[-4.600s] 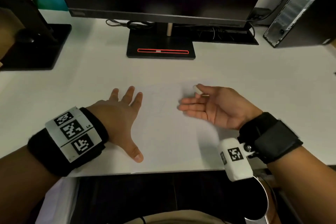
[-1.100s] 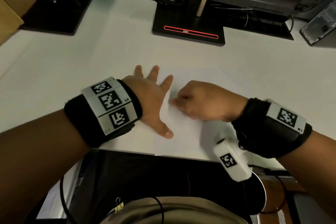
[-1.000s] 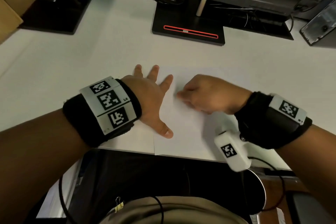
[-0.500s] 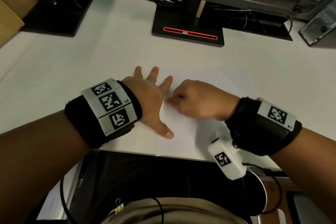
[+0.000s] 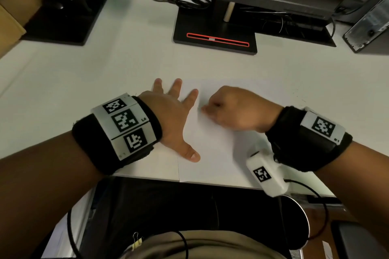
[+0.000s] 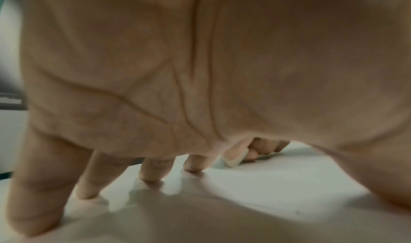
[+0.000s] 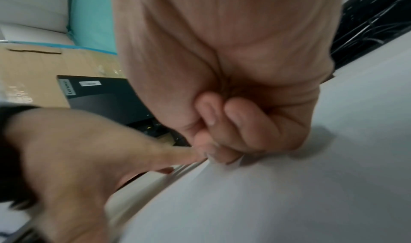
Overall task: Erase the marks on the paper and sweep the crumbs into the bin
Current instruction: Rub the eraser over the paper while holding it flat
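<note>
A white sheet of paper [image 5: 212, 153] lies at the front edge of the white desk [image 5: 84, 82]. My left hand [image 5: 176, 111] lies flat on the paper's left part, fingers spread and straight, thumb near the front edge. My right hand [image 5: 233, 107] is curled into a fist just right of the left fingers and pinches a small white eraser [image 6: 234, 158] against the paper. In the head view the eraser is hidden under the fist. The right wrist view shows the curled fingers [image 7: 235, 123] pressing down on the sheet [image 7: 266, 194]. A round bin [image 5: 299, 223] sits below the desk edge at the right.
A black monitor stand [image 5: 214, 33] with a red stripe stands behind the paper, cables [image 5: 185, 2] beside it. A second black stand [image 5: 63, 17] is at the far left, a computer case [image 5: 370, 25] at the far right. Tiny dark specks [image 5: 299, 94] lie right of the paper.
The right fist has been shifting slightly back and forth over the same spot of the paper. The left hand has stayed flat in place. Earlier the right hand was open, palm up, with the eraser.
</note>
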Available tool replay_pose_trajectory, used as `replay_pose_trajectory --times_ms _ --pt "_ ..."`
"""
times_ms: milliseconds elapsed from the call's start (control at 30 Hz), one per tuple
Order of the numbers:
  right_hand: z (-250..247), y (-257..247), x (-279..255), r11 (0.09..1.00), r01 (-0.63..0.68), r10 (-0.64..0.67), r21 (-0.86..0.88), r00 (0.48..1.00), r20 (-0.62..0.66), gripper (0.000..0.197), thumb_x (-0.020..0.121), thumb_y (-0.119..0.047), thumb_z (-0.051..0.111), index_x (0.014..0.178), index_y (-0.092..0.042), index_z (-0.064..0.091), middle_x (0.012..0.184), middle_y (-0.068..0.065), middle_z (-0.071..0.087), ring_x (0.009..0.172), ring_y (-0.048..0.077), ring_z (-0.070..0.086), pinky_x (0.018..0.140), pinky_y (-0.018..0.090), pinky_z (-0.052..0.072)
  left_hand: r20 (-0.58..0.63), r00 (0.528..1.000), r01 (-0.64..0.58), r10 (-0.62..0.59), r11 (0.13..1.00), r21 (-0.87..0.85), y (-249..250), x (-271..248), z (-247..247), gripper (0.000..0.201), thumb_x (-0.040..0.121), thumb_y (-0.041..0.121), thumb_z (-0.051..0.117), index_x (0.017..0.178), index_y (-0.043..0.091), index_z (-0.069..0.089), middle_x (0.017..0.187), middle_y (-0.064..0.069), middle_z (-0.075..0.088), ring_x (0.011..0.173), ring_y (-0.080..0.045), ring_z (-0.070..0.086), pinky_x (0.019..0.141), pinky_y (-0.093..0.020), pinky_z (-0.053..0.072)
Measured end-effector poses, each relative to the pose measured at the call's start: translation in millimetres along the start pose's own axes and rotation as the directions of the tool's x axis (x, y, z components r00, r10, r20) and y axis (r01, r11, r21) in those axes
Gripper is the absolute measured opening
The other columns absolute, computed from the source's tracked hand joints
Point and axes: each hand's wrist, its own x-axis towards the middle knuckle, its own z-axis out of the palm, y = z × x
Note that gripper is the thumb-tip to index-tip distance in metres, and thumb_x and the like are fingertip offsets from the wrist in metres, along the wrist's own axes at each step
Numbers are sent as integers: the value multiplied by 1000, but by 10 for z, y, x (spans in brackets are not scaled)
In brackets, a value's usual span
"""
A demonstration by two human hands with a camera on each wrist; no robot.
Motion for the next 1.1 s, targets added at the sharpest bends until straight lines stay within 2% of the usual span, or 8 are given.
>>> replay_pose_trajectory --times_ms 67,200,367,500,667,800,933,1100 --pt "2 42 -26 999 -18 16 39 998 53 48 102 -38 50 67 -6 59 58 6 54 48 19 47 50 26 42 5 1000 -1 1 1000 -5 -5 5 -4 148 50 95 61 148 36 -34 159 -5 -36 148 -46 -19 116 -60 27" --pt "-197 272 56 984 -138 147 112 986 -80 44 100 -34 51 66 -8 59 62 11 55 50 23 47 50 27 41 21 1000 -1 2 1000 -5 4 -7 -13 150 50 95 61 148 35 -34 158 -5 -37 148 -46 -20 116 -61 26" --pt "-79 212 -5 991 -95 94 92 995 25 44 100 -36 51 66 -10 59 58 8 53 48 21 46 48 26 41 18 1000 -1 1 1000 -11 -3 -1 -12 155 48 95 61 150 27 -33 159 -4 -36 148 -45 -19 116 -61 26" --pt "-234 342 58 973 -170 184 157 979 -81 41 99 -33 51 66 -10 59 61 12 53 49 22 46 47 26 41 24 1000 2 -2 1000 -4 -3 -16 -18 157 48 96 60 151 22 -32 158 -4 -37 147 -45 -21 117 -61 25" --pt "-123 265 -2 979 -130 127 160 992 29 41 100 -33 53 67 -10 57 59 9 50 49 21 41 46 25 39 26 1000 5 -5 1000 0 -2 -13 -28 156 49 96 60 151 21 -32 158 -5 -37 148 -45 -20 117 -60 24" --pt "-221 323 41 972 -162 173 168 984 -48 39 99 -32 52 66 -10 57 60 10 51 49 21 43 47 25 41 33 999 0 0 1000 -2 -7 -27 -26 156 49 96 60 151 21 -32 158 -5 -38 147 -44 -21 117 -60 23" --pt "-97 237 23 984 -98 96 147 995 23 42 100 -33 52 67 -7 59 58 8 52 49 21 44 48 26 41 39 999 7 -7 1000 -5 3 -23 -37 155 51 94 61 151 22 -32 158 -4 -37 148 -44 -21 118 -59 23" --pt "-184 272 87 979 -138 148 149 987 -60 43 100 -32 50 70 -3 63 62 11 55 49 22 48 49 26 42 34 999 3 -3 1000 -10 2 -32 -32 155 50 95 61 151 21 -31 159 -5 -37 148 -44 -20 118 -59 22"
